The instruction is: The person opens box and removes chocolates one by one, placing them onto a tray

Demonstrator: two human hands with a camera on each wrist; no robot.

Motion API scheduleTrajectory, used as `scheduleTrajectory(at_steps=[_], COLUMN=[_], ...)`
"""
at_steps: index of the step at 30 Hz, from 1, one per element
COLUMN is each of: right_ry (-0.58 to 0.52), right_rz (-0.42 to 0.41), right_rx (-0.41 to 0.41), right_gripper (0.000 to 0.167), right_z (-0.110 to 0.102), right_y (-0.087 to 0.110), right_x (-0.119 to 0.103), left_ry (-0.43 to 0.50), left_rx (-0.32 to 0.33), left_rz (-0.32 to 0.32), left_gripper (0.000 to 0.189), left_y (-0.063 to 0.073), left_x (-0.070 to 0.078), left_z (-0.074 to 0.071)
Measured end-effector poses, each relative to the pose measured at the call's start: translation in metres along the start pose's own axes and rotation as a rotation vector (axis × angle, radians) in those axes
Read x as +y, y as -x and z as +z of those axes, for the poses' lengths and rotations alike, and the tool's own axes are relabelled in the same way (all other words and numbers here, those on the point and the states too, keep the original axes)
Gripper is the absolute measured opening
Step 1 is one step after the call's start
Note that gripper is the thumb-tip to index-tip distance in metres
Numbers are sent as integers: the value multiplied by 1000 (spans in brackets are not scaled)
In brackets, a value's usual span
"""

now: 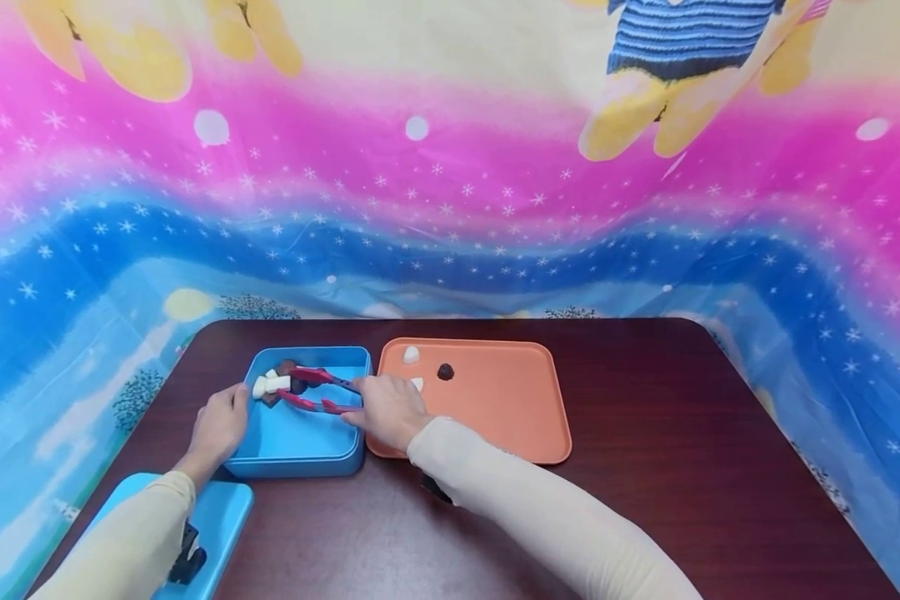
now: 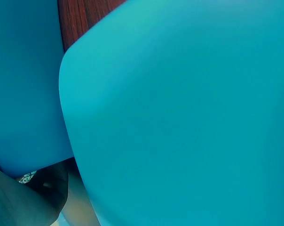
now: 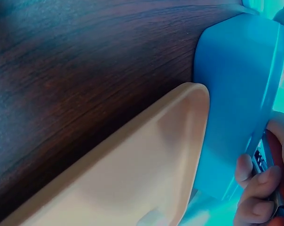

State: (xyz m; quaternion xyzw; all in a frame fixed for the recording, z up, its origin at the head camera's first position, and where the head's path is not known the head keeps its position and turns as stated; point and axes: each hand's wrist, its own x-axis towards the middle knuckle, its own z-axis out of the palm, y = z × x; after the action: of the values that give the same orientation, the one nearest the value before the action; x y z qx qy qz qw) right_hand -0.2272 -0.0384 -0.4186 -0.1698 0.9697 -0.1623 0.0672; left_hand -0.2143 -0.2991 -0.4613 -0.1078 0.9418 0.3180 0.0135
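Observation:
My left hand holds the left wall of a blue lunch box, its thumb at the rim; the other fingers are mostly hidden. Red tongs reach leftward over the box from my right hand, which grips their handles. Between the tong tips, or just behind them, is a dark brown piece; I cannot tell whether it is pinched. White pieces and brown pieces lie together at the box's far left. In the right wrist view, curled fingers wrap the tong handle.
An orange tray stands against the box's right side, bearing a white piece, a dark brown piece and another white piece partly behind my right hand. The blue lid lies at the front left, under my left forearm.

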Motion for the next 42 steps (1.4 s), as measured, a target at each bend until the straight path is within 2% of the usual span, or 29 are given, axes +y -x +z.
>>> scheduleTrajectory(at_steps=[6,12,24,30,36,42], right_ry=[26,-5,-81,-137,-139,-141], right_rz=[-34,-43,-117,-128,-129,-146], right_rx=[14,13,33,30,57,77], right_gripper=[50,52,48,53,56,50], right_z=[1,-1,-17,-18,-23,-28], right_y=[0,3,16,23,33,46], right_x=[0,2,9,16,24,32], left_ry=[0,-3,11,12,12,14], left_rx=[-1,7,-2,2,10,3], left_rz=[-7,1,-1,1,8,2], left_gripper=[60,53,58,58,60,52], left_y=[-1,-2,-1,0,-2,1], left_x=[-1,-2,-1,-1,1,0], left_z=[-1,2,2,0,-1,1])
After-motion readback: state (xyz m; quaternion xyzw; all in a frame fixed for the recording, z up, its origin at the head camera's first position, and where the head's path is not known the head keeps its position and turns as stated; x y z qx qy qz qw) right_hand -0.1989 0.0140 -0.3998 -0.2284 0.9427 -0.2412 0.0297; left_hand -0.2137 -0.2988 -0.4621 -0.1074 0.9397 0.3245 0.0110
